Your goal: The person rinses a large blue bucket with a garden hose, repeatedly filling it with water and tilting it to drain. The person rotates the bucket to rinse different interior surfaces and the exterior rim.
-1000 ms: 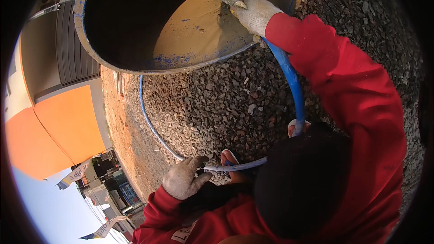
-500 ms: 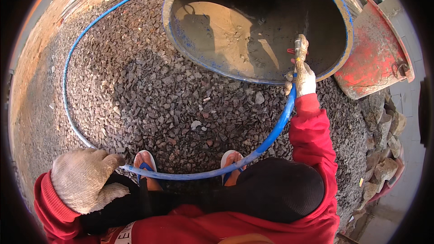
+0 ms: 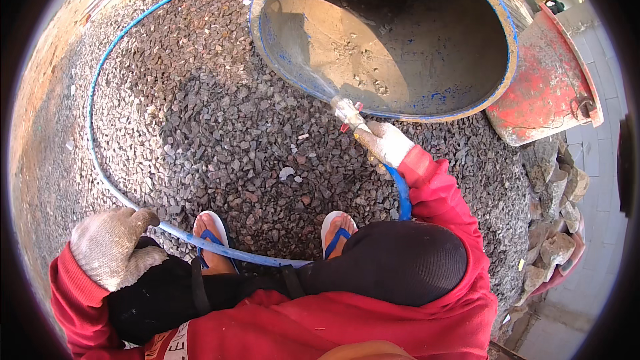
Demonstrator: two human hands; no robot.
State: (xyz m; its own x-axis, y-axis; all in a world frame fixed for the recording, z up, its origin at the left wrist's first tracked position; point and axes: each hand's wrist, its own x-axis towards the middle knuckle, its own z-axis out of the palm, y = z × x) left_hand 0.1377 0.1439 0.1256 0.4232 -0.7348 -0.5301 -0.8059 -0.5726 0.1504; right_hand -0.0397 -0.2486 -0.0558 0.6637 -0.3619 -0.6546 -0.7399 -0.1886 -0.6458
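Note:
My right hand, in a dirty white work glove, is closed around a hose nozzle with red tabs, at the near rim of a large drum. A fine water spray leaves the nozzle towards the drum's left side. Wet grey residue and small lumps lie inside the drum. The blue hose bends down from the nozzle, goes behind my right knee, then crosses over my feet. My left hand, gloved too, lies over my left knee with its thumb apart. Its fingertips overlap the hose; whether they touch it is unclear.
Crushed gravel covers the ground around my sandalled feet. A cement-stained red tub leans right of the drum. Broken rocks are piled along the right, beside pale paving. The hose makes a wide loop on the left.
My right hand has swung the nozzle left and nearer along the drum's rim, and the spray now points up-left. The hose's right end has bent tighter. My left hand stays on the knee.

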